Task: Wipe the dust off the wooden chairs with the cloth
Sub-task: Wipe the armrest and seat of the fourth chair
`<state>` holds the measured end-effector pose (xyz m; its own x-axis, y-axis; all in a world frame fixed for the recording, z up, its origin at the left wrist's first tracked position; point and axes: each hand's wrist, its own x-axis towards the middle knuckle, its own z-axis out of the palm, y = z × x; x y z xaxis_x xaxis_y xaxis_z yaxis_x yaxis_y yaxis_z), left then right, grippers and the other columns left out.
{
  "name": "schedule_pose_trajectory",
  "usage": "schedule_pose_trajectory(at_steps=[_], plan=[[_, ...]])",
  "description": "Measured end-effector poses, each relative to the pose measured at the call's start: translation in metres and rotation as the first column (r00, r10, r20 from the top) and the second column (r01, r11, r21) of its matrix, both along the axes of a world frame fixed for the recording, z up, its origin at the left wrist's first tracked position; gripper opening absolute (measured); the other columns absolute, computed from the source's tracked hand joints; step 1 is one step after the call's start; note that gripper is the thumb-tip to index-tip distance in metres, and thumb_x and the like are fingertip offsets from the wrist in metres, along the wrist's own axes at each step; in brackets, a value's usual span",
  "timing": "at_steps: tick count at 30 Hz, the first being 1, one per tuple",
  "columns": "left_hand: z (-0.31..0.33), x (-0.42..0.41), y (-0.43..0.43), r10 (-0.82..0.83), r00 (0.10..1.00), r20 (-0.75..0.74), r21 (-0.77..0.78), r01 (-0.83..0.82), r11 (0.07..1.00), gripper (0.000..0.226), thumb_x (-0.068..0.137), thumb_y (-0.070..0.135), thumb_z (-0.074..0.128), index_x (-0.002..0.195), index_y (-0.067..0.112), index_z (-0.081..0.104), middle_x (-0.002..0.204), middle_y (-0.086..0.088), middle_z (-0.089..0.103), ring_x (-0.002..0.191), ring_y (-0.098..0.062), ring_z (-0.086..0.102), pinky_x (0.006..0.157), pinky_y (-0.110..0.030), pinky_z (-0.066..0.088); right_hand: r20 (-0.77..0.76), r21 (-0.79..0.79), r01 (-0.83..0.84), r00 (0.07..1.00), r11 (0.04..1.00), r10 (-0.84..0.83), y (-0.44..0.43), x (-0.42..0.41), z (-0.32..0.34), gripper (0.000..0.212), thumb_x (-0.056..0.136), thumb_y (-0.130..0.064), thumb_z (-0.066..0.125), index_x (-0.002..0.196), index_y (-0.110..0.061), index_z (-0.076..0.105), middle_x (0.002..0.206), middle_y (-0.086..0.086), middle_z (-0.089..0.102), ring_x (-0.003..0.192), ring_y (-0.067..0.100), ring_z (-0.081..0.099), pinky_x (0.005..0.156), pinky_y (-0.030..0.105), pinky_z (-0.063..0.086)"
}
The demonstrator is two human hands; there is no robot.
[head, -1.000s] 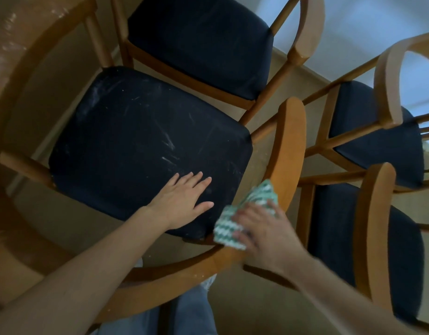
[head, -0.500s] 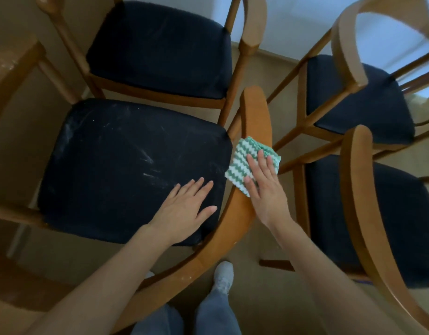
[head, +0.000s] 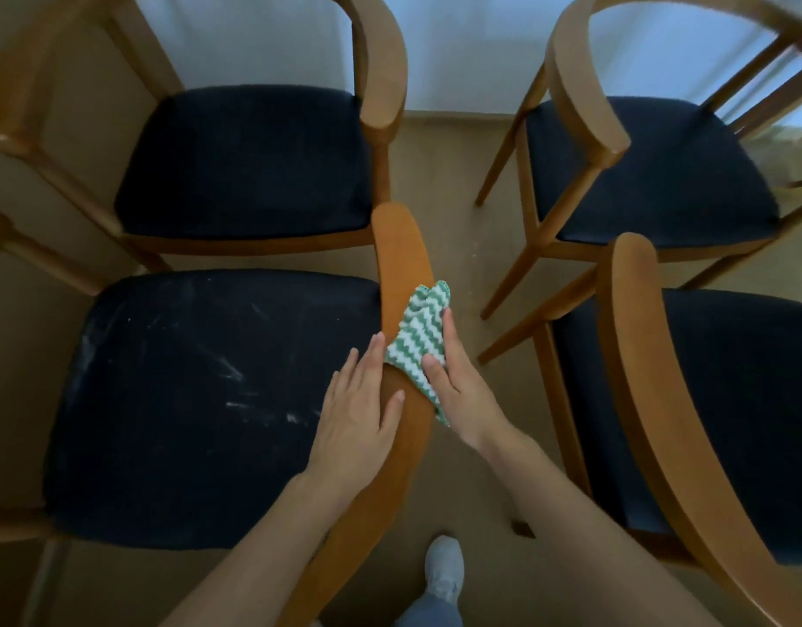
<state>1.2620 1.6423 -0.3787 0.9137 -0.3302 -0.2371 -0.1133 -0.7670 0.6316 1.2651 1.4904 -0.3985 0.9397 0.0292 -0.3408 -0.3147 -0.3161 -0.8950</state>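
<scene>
My right hand [head: 462, 384] grips the cloth [head: 416, 343] against the chair's armrest [head: 401, 251]. My left hand [head: 358, 414] lies flat beside it on that armrest, fingers straight.

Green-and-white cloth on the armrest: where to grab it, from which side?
Probably the free far end of the cloth, from the outer, right side of the armrest. It drapes over that narrow rail; the right hand covers its near part, the left hand lies flat on the inner side.
</scene>
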Motion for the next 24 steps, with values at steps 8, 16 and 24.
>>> schedule_pose_trajectory(at_steps=[8,16,24], plan=[[-0.009,0.039,-0.044,0.164,0.978,0.132,0.208,-0.189,0.96,0.06,0.096,0.047,0.012,0.146,0.026,-0.013,0.158,0.007,-0.003,0.145,-0.013,-0.009,0.116,-0.033,-0.004,-0.028,0.137,-0.046,0.998,0.989,0.05,-0.024,0.093,0.001,0.06,0.103,-0.034,0.031,0.15,-0.034,-0.006,0.155,-0.01,0.022,0.133,0.007,0.034,0.099,0.018,0.03],[-0.02,0.04,-0.049,0.181,0.957,0.227,0.24,-0.235,0.942,0.061,0.087,0.049,0.0,0.145,0.03,-0.005,0.154,0.011,-0.002,0.143,-0.007,-0.004,0.115,-0.031,-0.004,-0.042,0.376,-0.023,0.998,0.927,0.041,-0.032,0.05,-0.022,0.063,0.097,-0.044,0.039,0.15,-0.037,0.005,0.151,-0.01,0.033,0.132,0.002,0.039,0.112,0.035,0.033],[-0.018,0.04,-0.049,0.192,0.96,0.203,0.236,-0.239,0.942,0.058,0.09,0.05,0.004,0.144,0.033,-0.007,0.154,0.014,-0.002,0.143,-0.006,0.0,0.115,-0.032,-0.002,0.038,0.352,-0.081,0.997,0.932,0.072,-0.033,0.161,-0.008,0.052,0.102,-0.022,0.037,0.15,-0.024,0.017,0.129,-0.012,0.046,0.108,-0.004,0.051,0.087,0.009,0.041]])
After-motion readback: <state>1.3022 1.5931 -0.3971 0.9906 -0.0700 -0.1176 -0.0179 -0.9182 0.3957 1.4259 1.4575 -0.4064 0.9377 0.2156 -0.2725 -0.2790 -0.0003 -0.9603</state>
